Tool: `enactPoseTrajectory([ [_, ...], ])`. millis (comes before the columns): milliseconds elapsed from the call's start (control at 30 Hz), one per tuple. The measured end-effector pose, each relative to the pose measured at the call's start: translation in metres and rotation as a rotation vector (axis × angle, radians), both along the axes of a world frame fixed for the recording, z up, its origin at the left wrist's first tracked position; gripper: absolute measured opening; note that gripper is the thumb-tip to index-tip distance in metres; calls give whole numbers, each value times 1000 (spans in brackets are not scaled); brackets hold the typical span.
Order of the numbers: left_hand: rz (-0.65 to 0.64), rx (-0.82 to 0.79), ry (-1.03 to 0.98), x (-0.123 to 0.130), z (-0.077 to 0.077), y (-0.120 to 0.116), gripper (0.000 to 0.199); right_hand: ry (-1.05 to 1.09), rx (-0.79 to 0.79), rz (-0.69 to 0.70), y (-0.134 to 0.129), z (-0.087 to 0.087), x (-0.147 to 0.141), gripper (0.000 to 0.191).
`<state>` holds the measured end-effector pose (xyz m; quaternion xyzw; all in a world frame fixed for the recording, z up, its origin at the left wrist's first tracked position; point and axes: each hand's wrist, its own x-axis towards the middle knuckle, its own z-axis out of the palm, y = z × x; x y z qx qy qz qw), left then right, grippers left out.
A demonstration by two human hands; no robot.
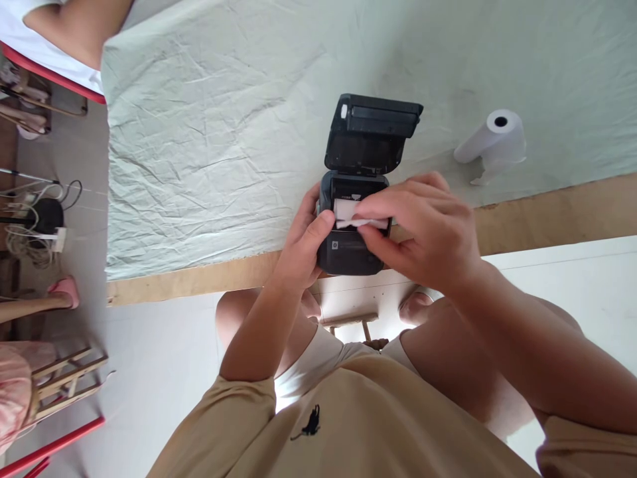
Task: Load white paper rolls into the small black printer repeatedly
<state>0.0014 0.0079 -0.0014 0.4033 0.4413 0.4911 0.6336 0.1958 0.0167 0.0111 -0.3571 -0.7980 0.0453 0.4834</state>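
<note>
Closest to us, we see our tan shirt (378,411) with its small black emblem (312,422), and beyond it our pale shorts (311,362) and bare knees.

Past them, our left hand (302,245) is closed around the left side of a black device (348,257), its thumb lying at the rim of the open compartment. We have this device over the table's wooden edge (199,279), its near end reaching past that edge; whether its underside touches the table, we cannot tell. Our right hand (359,218) comes in from the other side, thumb and forefinger nearly together on the loose edge of the small white paper roll (345,209), which sits inside the compartment. The lid (365,151) stands open at the device's far end, tilted away from us.

Farther out, we have a wrinkled pale green cloth (213,133) over the table, and on it, to the right and well apart from the device, a larger white roll (490,141) lies with a torn flap loose beside it.

Off to our left are a wooden stool (70,382), a pink slipper (70,290) on someone's foot, tangled cables (30,249) on the floor and, at the table's far corner, another person's arm (84,26).
</note>
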Motion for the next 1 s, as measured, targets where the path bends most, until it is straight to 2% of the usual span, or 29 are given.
enactPoseTrajectory([
  [167, -62, -42, 35, -3, -4, 0, 76, 38, -32, 66, -5, 0, -2, 13],
  [267, -90, -60, 37, -4, -3, 0, 90, 168, 57, -40, 3, -2, 7, 16],
  [333, -90, -63, 47, -5, -2, 0, 94, 166, -17, -138, 8, -5, 14, 28],
  [433, -80, -71, 65, -5, 1, -1, 89, 92, -234, -139, 14, -11, 21, 49],
  [467, -75, -72, 69, -5, 2, -1, 87, 124, -250, -120, 15, -13, 22, 51],
  [567, -60, -79, 77, -5, 3, -2, 85, 287, -193, -78, 15, -17, 22, 41],
  [667, -74, -87, 59, -6, 4, -2, 80, 231, -245, -39, 13, -19, 21, 33],
  [800, -102, -80, 1, -9, 3, -3, 81, 16, -414, 6, 11, -24, 22, 47],
  [1000, -61, -162, 0, -3, 4, -3, 67, 12, -472, 65, 15, -34, 22, 55],
])
